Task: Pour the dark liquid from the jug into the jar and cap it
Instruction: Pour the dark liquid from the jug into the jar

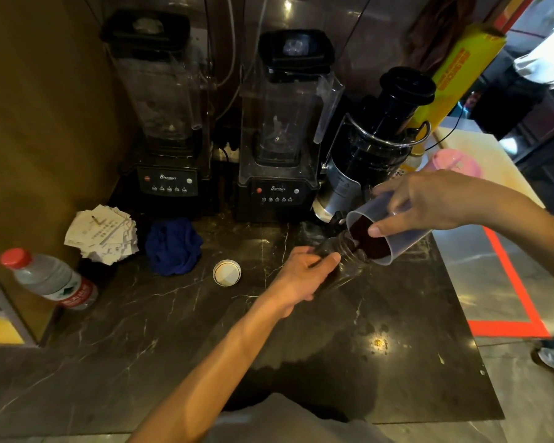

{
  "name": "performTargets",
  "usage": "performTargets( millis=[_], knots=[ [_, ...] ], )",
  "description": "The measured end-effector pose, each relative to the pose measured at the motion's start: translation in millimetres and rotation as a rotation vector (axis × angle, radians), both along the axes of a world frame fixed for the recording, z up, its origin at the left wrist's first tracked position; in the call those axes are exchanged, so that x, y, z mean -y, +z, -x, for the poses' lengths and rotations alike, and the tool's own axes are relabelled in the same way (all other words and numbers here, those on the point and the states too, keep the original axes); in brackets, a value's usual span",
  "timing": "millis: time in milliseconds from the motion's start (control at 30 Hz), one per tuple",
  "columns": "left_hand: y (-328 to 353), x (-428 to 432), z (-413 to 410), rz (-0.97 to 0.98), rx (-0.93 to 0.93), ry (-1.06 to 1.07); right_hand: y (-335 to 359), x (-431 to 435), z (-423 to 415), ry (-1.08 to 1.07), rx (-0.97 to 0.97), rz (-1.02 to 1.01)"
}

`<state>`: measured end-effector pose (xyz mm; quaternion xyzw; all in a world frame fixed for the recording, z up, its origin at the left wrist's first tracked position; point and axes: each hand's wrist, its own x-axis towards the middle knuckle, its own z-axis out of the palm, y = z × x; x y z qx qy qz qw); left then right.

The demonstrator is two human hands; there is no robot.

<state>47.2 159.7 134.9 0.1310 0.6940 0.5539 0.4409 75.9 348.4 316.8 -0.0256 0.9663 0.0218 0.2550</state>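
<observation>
My right hand (426, 203) grips a translucent plastic jug (403, 241), tipped steeply down to the left, with dark liquid pooled at its lip. The lip rests over the threaded mouth of a clear glass jar (349, 260) standing on the dark marble counter (269, 346). My left hand (304, 276) is wrapped around the jar's left side just below the neck. The jar's lower body is hard to make out against the counter. A round cap (227, 272), white inside with a pale rim, lies upside down on the counter to the left of my left hand.
Two black blenders (167, 123) (285, 129) and a black juicer (375, 145) stand along the back. A blue cloth (173, 246), a stack of paper slips (103, 235) and a water bottle (50, 279) sit at left. The counter's right edge drops to a floor marked with red tape (509, 282).
</observation>
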Motion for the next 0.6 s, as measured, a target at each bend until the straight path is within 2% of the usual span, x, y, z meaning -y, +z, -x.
performTargets(
  millis=[333,533,600],
  knots=[
    [-1,-1,-1,-0.006,-0.003,-0.001,3,-3,-1,-0.169,0.042,0.06],
    [-9,16,3,-0.121,0.013,0.012,-13,-35,-13,-0.473,0.039,0.512],
    [-14,25,6,-0.162,0.021,0.036,-30,-45,-33,-0.584,-0.016,0.659]
  ],
)
